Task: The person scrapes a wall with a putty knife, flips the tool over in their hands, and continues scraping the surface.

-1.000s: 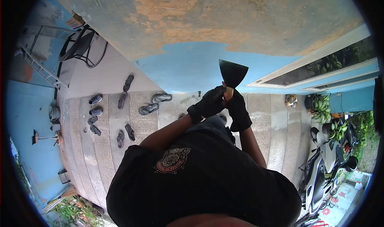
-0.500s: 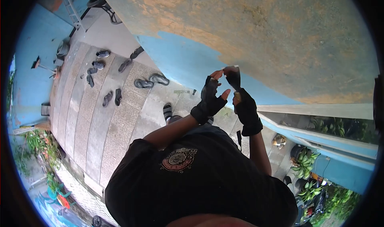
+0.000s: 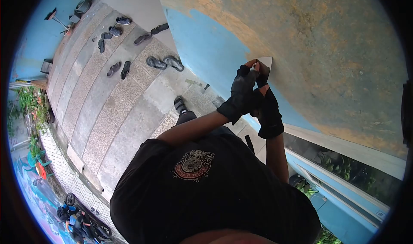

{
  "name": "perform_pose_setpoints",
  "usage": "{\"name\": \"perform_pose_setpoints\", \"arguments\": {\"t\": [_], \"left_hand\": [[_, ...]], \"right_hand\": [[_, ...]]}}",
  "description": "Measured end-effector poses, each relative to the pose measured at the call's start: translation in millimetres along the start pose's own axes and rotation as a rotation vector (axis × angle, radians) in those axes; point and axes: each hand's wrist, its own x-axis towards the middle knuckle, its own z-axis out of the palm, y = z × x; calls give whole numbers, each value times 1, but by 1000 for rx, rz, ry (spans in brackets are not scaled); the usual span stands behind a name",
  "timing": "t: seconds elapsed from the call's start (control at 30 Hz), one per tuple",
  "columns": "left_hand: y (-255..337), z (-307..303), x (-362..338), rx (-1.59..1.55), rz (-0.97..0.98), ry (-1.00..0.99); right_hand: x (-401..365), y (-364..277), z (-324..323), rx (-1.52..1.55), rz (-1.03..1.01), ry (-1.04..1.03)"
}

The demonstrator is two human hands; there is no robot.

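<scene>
Right hand [image 3: 271, 115] has its grip closed on the scraper [image 3: 266, 68] in my head view, the handle mostly hidden. I see the left hand [image 3: 245, 89] lying across it, fingers by the blade; whether that grip is closed, I cannot tell. The blade stands over the wall [image 3: 327, 72], beside the blue paint [image 3: 206, 37], contact unclear. I judge this as positioning the blade; next calls for a firm hold and flat angle.
</scene>
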Motion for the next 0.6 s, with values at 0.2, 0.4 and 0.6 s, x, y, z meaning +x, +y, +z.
{"name": "perform_pose_setpoints", "arguments": {"t": [0.2, 0.4, 0.6], "left_hand": [[1, -5, 3, -97, 41, 81], [7, -6, 8, 41, 51, 98], [5, -8, 13, 5, 82, 82]], "right_hand": [[1, -7, 12, -432, -77, 164], [5, -28, 28, -529, -82, 194], [3, -39, 46, -471, -133, 242]]}}
